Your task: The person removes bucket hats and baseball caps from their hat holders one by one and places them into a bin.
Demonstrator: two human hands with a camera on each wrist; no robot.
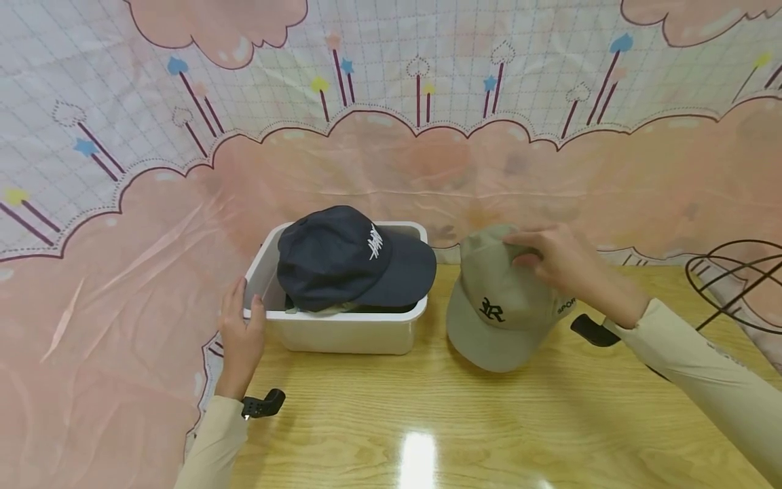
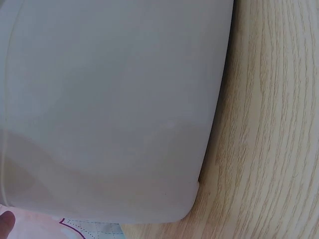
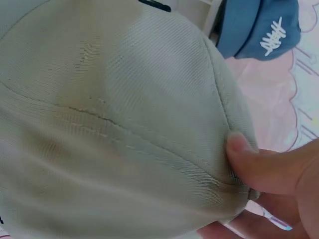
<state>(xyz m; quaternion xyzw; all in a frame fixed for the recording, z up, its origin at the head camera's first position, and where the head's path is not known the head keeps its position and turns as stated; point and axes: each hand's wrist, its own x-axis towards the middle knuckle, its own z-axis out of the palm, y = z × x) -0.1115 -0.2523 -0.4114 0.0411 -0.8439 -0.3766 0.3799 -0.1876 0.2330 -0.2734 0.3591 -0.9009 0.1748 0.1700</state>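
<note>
My right hand (image 1: 552,255) pinches the crown of a light khaki baseball cap (image 1: 489,278), thumb on one side and fingers on the other. The cap has a dark letter emblem on its front and its brim points down toward the table. In the right wrist view, the thumb (image 3: 239,144) presses the fabric near the top of the crown. My left hand (image 1: 241,333) rests at the left front corner of a white plastic bin (image 1: 342,334), its fingers fairly straight along the rim. A navy cap (image 1: 332,258) with white lettering lies on top in the bin, brim to the right.
Under the navy cap, part of a lighter item (image 1: 336,309) shows inside the bin. The wooden table (image 1: 366,407) holds the bin. A black wire frame (image 1: 739,278) stands at the right. Behind hangs a pink and white patterned cloth (image 1: 427,176), which also covers the left side.
</note>
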